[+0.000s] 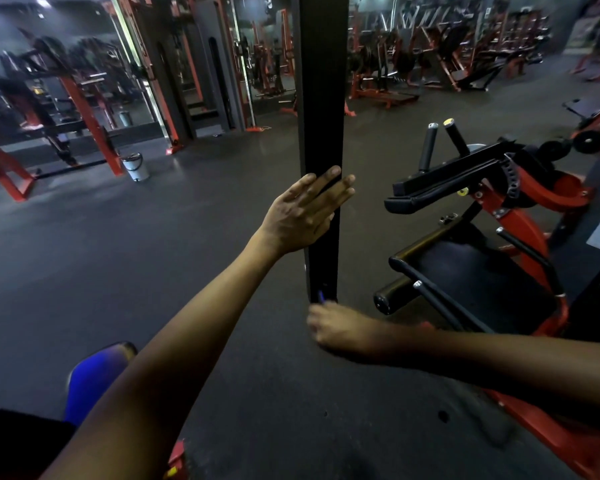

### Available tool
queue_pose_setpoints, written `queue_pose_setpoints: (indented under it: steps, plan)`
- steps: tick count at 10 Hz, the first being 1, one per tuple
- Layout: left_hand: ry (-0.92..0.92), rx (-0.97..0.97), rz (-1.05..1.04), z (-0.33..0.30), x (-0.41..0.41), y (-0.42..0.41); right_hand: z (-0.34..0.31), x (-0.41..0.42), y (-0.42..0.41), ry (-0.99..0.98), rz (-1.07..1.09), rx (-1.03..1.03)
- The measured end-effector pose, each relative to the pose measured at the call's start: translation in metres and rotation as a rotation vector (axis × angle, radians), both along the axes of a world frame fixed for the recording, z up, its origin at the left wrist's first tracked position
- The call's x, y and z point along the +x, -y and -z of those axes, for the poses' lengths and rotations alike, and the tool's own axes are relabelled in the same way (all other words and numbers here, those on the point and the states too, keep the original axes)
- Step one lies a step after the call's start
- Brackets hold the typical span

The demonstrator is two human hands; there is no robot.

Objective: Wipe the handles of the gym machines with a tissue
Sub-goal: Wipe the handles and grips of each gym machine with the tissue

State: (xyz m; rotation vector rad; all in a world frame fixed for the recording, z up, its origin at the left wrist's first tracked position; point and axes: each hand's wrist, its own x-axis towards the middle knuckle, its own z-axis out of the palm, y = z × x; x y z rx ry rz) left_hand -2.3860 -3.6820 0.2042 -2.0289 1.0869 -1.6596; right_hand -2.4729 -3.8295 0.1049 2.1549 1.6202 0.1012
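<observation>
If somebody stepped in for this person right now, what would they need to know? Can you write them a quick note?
Left hand: open, fingers straight, resting flat against the black upright post.
Right hand: low at the foot of that post, fingers curled; something small and blue shows at the fingertips, too blurred to tell whether it is held. No tissue is clearly visible.
The two black handles of the red machine stand to the right, untouched by either hand.
Done: cannot be judged from this view.
Left: wipe those handles, then those of the other machines.
</observation>
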Motion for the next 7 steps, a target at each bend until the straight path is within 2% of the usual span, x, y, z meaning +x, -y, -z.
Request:
queue_pose_setpoints:
  steps: [1,2,3,4,5,6,7]
  plan:
    - [0.004,-0.011,-0.012,-0.001,-0.001,0.0,-0.004,0.015,-0.002,-0.168,0.016,0.141]
    - [0.004,-0.029,-0.009,-0.001,0.0,-0.001,0.003,0.024,0.018,-1.035,-0.25,0.142]
    - [0.009,-0.02,-0.015,0.0,-0.001,-0.002,0.009,0.013,0.0,0.042,-0.104,0.216]
    - [-0.007,-0.01,-0.02,0.0,-0.001,-0.001,-0.011,-0.005,0.008,-0.153,-0.088,0.272]
    - [-0.017,-0.021,-0.03,0.004,-0.003,0.0,0.006,0.0,0.041,-0.659,0.289,0.855]
    - [-0.014,-0.038,-0.041,0.006,-0.004,0.001,0.016,-0.001,0.04,-0.867,0.716,1.143]
    - [-0.025,-0.069,-0.08,0.009,-0.003,0.003,0.015,-0.004,0.028,-0.768,0.934,1.252]
